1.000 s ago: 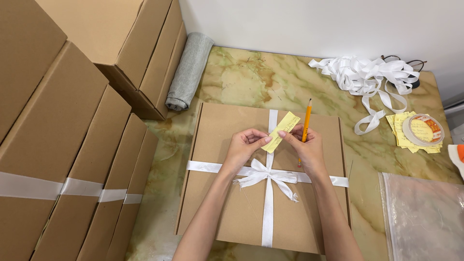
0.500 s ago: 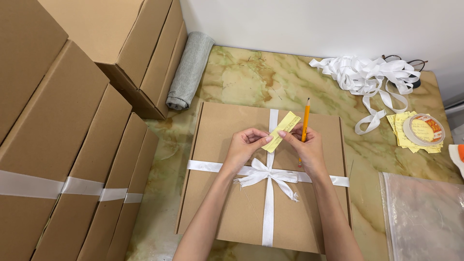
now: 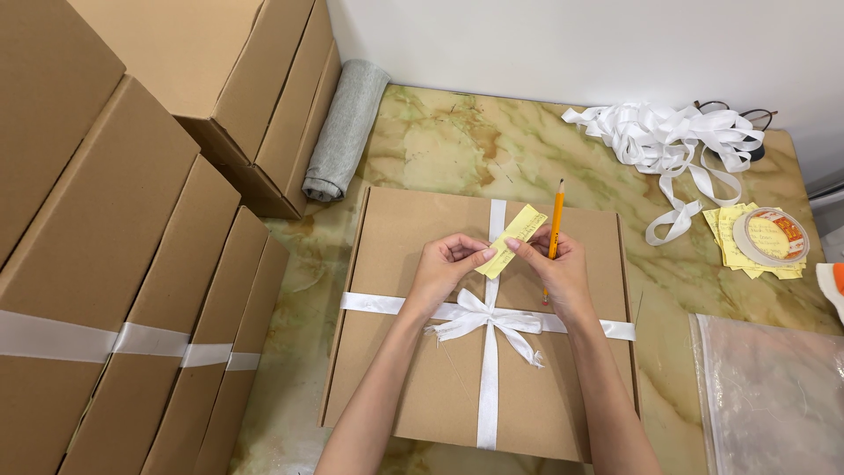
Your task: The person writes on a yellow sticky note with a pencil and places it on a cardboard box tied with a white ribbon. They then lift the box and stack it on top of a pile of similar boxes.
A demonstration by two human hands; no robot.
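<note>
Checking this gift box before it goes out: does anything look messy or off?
The bow has frayed ends, loose threads straying left over the box. Otherwise the ribbon cross sits straight and the box looks undamaged.

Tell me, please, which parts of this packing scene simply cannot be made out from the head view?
- Yellow slip, head view: any writing too small to read.
- Pencil: lower shaft hidden in the right hand.
- Clear plastic bag: cut off by the right and bottom edges.
- Dark item behind the loose ribbon pile: mostly covered, kind unclear.
- Flat box: closed, contents unseen.
</note>
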